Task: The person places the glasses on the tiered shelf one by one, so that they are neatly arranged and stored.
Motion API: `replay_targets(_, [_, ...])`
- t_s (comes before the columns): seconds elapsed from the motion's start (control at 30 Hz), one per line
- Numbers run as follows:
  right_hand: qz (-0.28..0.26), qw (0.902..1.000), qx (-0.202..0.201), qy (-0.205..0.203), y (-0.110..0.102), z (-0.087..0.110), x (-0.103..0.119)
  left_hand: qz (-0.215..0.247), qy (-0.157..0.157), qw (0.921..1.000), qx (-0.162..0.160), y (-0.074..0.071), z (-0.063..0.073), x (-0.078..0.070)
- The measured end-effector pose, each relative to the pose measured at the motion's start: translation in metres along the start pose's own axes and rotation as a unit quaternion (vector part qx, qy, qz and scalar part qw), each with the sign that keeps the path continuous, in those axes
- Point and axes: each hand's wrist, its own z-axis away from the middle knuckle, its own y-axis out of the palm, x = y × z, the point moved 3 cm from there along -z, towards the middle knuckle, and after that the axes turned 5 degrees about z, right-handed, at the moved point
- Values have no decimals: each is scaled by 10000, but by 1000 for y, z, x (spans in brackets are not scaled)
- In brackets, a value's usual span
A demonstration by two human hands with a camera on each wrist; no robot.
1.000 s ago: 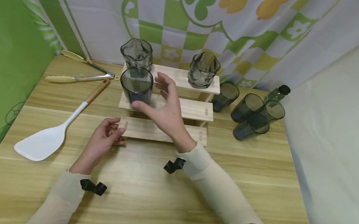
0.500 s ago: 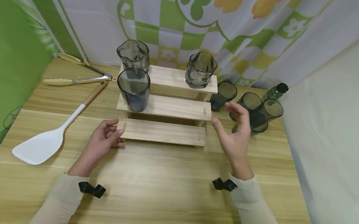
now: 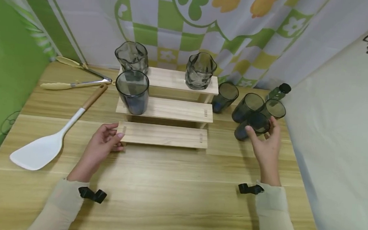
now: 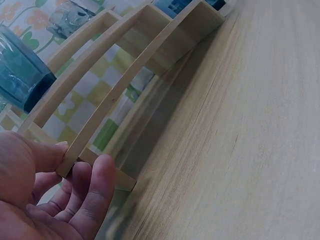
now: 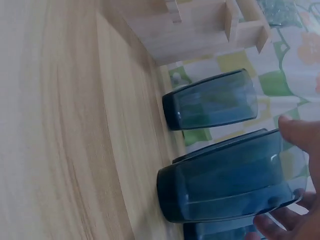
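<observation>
My left hand pinches the left end of the lowest step of a three-step wooden rack, thumb on top and fingers below, as the left wrist view shows. At the right, my right hand curls round the upper part of the front smoky drinking glass, thumb on its left and fingers on its right. The glass stands upright on the table. Another smoky glass stands at the left of the middle step. Two wavy-rimmed glasses, a left one and a right one, stand on the top step.
Close behind the gripped glass stand more smoky glasses, a middle one and a right one. Another glass stands beside the rack. A dark-capped bottle is at the back. Tongs and a white spatula lie left.
My right hand has let go of the glass on the middle step and moved right to the front glass of the group. My left hand has stayed at the rack's lowest step.
</observation>
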Motion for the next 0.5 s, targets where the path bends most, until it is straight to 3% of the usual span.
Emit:
replay_targets(0.13, [-163,9991,152,351,4,-6,-3,-61,-71,10000,15,1,-2,0])
replay_targets(0.5, [-531,9968,208,560,6,-6,-6,-94,-98,9999,-23,-1,0,0])
